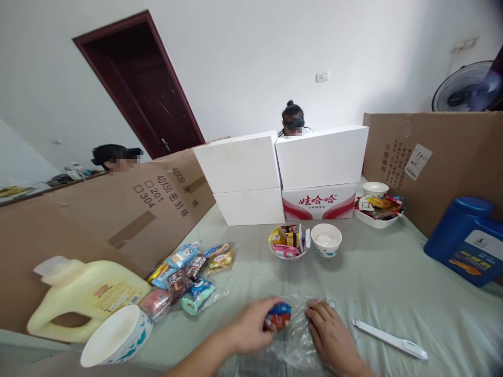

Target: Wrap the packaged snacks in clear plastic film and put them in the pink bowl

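My left hand (253,325) is closed round a small snack packet (278,316) with a blue and red wrapper, near the front middle of the table. Under and between my hands lies a crumpled clear plastic bag (294,340). My right hand (328,330) rests on the bag's right side, its fingers lying flat and bent slightly. Just beyond my hands, a clear bowl (288,256) holds several wrapped snacks. Beside it on the right stands a white paper bowl (327,241) with a blue pattern. Right of my right hand lies a white plastic strip-like tool (389,339).
Several wrapped snacks (188,277) lie at the left, near a yellow jug (94,288) and a tilted paper bowl (118,335). White boxes (251,178) and cardboard (157,204) wall the table. A snack tray (379,222) and blue bottle (463,241) are right. Two people sit beyond.
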The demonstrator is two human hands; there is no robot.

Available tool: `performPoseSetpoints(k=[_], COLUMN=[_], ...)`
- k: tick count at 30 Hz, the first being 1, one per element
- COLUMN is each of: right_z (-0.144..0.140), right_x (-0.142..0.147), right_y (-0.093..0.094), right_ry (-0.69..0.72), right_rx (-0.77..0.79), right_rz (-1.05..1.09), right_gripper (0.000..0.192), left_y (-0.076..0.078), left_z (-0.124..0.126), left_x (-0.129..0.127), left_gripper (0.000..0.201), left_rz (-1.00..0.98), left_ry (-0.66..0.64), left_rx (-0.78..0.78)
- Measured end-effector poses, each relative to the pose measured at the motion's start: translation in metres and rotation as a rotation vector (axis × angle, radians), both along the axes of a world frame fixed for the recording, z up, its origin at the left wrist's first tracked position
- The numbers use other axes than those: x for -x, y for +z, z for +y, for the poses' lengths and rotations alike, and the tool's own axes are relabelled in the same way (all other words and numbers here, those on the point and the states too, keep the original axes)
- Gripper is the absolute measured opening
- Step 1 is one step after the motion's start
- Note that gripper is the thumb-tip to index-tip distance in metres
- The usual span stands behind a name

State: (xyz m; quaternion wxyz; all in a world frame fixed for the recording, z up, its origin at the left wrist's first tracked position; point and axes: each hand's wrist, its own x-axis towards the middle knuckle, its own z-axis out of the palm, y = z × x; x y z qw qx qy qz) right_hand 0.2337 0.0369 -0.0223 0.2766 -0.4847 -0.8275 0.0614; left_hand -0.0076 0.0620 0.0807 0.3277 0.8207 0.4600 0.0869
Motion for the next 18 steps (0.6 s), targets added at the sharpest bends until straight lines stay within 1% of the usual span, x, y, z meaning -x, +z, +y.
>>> performPoseSetpoints(k=[2,3,4,5,6,7,8,9,10,11,13,16,18], right_z=[0.000,0.001,0.001,0.001,0.001,0.001,0.001,0.001,0.001,0.001,0.000,-0.002,-0.003], right_x=[0.000,0.000,0.000,0.000,0.000,0.000,0.000,0.001,0.001,0.001,0.002,0.002,0.002], right_y=[-0.002,-0.004,-0.005,-0.006,-0.006,-0.007,-0.007,-0.006,-0.006,-0.005,-0.004,0.000,0.004], right_ry=[0.002,0.000,-0.005,-0.010,-0.015,-0.018,-0.019,-0.018,-0.017,-0.018,-0.027,-0.044,-0.053], right_rx=[-0.010,-0.017,-0.023,-0.028,-0.029,-0.028,-0.026,-0.024,-0.020,-0.016,0.000,0.034,0.056], right_rz=[0.012,0.016,0.019,0.022,0.025,0.029,0.033,0.037,0.039,0.041,0.045,0.057,0.064], right_gripper=[0.031,0.031,0.030,0.030,0.030,0.030,0.031,0.032,0.032,0.032,0.031,0.028,0.027], left_y=[0.025,0.039,0.054,0.068,0.081,0.092,0.100,0.104,0.106,0.103,0.091,0.068,0.060], left_z=[0.022,0.035,0.050,0.066,0.081,0.097,0.112,0.125,0.137,0.148,0.164,0.180,0.185], left_x=[0.016,0.023,0.027,0.029,0.027,0.022,0.015,0.005,-0.008,-0.021,-0.049,-0.082,-0.092], left_gripper=[0.064,0.061,0.059,0.059,0.057,0.054,0.051,0.051,0.053,0.054,0.055,0.051,0.046], left_rz=[-0.200,-0.286,-0.340,-0.361,-0.337,-0.268,-0.175,-0.069,0.053,0.172,0.260,0.313,0.312], left_ry=[0.140,0.221,0.301,0.370,0.405,0.408,0.360,0.291,0.205,0.115,0.017,-0.051,-0.063], left_rx=[0.034,0.012,-0.062,-0.186,-0.320,-0.453,-0.553,-0.601,-0.599,-0.569,-0.503,-0.434,-0.430])
